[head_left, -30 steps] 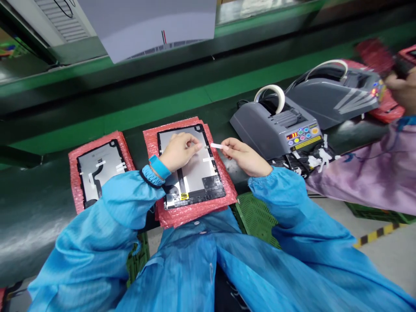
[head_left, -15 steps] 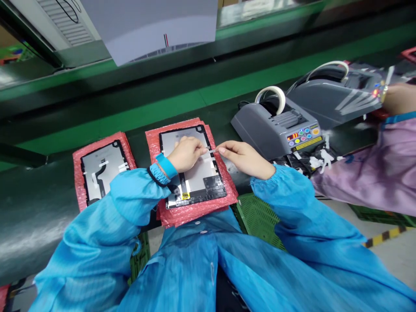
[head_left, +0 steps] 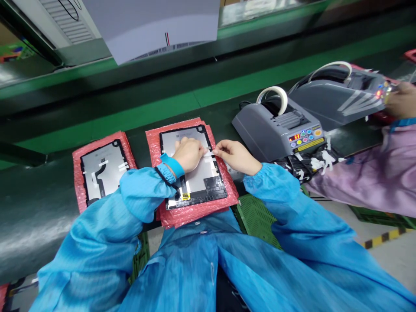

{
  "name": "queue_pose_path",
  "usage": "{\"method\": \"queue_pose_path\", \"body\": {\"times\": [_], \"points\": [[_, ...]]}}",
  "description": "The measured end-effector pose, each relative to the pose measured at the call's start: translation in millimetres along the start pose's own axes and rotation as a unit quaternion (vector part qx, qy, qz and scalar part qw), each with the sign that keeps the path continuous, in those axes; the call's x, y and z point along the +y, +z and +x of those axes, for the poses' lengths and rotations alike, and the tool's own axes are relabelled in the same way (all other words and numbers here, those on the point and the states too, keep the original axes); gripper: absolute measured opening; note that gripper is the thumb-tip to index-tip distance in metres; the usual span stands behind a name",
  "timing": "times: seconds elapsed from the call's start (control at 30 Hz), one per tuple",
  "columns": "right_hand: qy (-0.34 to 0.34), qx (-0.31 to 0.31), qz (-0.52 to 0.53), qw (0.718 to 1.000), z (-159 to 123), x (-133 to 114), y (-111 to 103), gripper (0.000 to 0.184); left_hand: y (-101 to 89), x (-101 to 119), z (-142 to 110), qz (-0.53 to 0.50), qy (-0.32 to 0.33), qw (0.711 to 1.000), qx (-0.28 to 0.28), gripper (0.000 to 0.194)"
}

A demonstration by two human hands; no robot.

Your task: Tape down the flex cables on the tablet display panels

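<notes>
A tablet back panel lies on a red bubble-wrap sheet in front of me. My left hand rests on the panel with curled fingers pressing near its right edge. My right hand pinches a small white tape strip and holds it against the panel's right edge, right beside my left fingertips. Other white tape strips are stuck on the panel.
A second panel on red bubble wrap lies to the left. A grey tape dispenser stands to the right, another behind it. A co-worker's purple sleeve and hand reach in at right. Green crate below the edge.
My right hand has moved left with the tape strip, from beside the panel to its right edge, meeting my left fingertips. The co-worker's hand has moved to the far dispenser.
</notes>
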State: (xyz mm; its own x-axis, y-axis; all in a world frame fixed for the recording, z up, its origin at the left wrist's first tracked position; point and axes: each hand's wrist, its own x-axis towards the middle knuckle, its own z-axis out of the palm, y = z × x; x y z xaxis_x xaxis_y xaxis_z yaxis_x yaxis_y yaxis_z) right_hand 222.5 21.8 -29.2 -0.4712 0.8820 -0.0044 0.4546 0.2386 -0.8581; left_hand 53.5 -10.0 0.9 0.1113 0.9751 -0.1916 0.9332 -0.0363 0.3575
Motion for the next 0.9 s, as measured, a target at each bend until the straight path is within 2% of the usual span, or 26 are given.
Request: {"method": "queue_pose_path", "body": {"times": [0.23,0.57,0.67,0.73,0.83,0.9], "points": [[0.000,-0.011,-0.021,1.000,3,8,2,0.015,9.9,-3,1,0.001,0.006,1.000,0.026,0.027],[0.022,-0.021,0.000,1.000,2,5,3,0.019,10.8,-1,-3,0.020,0.013,0.999,0.029,0.027],[0.068,-0.008,0.049,0.996,2,7,5,0.031,11.7,-1,-5,0.019,0.010,0.999,0.033,0.023],[0.128,-0.001,0.115,0.985,2,10,8,0.041,13.5,0,-6,0.017,0.005,0.999,0.039,0.020],[0.220,-0.051,0.224,0.948,2,18,11,0.049,14.9,2,-4,0.011,-0.006,0.999,0.051,0.014],[0.247,-0.084,0.282,0.923,0,24,12,0.050,11.4,1,-2,0.006,-0.014,0.999,0.052,0.014]]}}
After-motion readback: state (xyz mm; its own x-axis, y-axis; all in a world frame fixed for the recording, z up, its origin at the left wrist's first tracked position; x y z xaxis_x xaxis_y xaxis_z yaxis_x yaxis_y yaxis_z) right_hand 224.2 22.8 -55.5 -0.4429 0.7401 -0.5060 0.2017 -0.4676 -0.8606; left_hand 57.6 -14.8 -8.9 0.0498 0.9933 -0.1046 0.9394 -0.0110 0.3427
